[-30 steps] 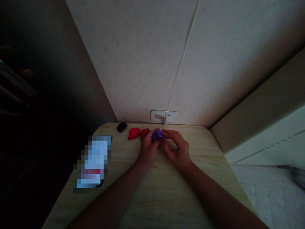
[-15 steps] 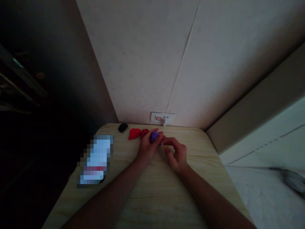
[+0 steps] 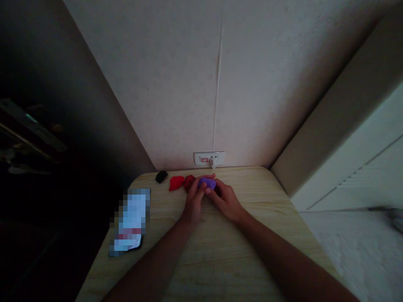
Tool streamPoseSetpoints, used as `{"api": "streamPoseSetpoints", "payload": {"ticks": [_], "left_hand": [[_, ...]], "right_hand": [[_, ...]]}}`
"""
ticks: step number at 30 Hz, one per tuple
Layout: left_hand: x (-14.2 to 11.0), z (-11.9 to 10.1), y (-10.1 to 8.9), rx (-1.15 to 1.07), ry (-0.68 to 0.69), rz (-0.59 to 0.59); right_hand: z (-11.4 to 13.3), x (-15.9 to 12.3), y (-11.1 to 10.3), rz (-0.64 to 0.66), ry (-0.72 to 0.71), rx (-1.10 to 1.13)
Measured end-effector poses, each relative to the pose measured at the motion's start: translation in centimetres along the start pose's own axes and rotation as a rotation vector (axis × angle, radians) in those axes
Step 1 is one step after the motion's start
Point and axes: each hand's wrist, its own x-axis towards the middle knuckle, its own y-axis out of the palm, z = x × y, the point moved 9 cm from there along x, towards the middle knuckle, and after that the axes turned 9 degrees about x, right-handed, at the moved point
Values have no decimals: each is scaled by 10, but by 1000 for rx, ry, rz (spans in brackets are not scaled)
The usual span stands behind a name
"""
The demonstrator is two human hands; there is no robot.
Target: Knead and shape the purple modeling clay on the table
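Both hands meet near the back of the light wooden table, around a small, soft-looking purple bundle (image 3: 208, 183). My left hand (image 3: 194, 200) is closed on its left side, with the thumb across the front. From the right, the fingers and thumb of my right hand (image 3: 227, 200) pinch the same bundle. Its exact kind cannot be told; it looks like folded cloth. Just left of my left hand lies a dark red bundle (image 3: 189, 183), partly covered by the fingers. Beside that sit a bright red bundle (image 3: 176, 183) and, farther left, a small black one (image 3: 161, 176).
A phone-like slab with a blurred-out screen (image 3: 134, 216) lies on the table's left side. The wooden table (image 3: 220, 260) backs onto a pale wall, where a socket (image 3: 209, 158) holds a white plug. A cream panelled piece of furniture (image 3: 343, 151) borders the right.
My right hand has moved left and closed onto the purple bundle, which now looks smoother and wider. My left hand keeps hold of it. The view has shifted slightly.
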Motion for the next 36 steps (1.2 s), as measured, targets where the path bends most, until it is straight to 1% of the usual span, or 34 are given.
{"api": "streamPoseSetpoints", "payload": {"ticks": [2,5,7,12,18,20,23,26,29,32,34,36], "left_hand": [[0,-3,-6,84,25,-55],[-2,-14,-15,286,78,-176],[-4,-19,-17,367,85,-208],[-5,-24,-12,466,71,-197],[-9,-23,-13,553,68,-191],[-10,-22,-12,573,67,-188],[-11,-18,-11,574,46,-183],[-12,-11,-10,469,-15,-168],[-11,-3,-7,348,-81,-137],[-9,-1,0,404,-86,-53],[-9,-3,3,449,-63,-14],[-10,-5,7,444,-47,22]], "right_hand": [[0,-1,0,6,-7,2],[0,-3,0,26,-6,-17],[1,-4,0,33,-5,4],[-3,-3,1,44,14,102],[-15,1,1,20,92,36],[-15,1,2,20,103,54],[-11,0,6,40,112,160],[-6,-1,8,46,113,207],[-9,-2,1,-34,134,191],[-16,-3,-10,-150,149,180],[-19,-3,-14,-186,151,188],[-24,-3,-14,-192,182,228]]}}
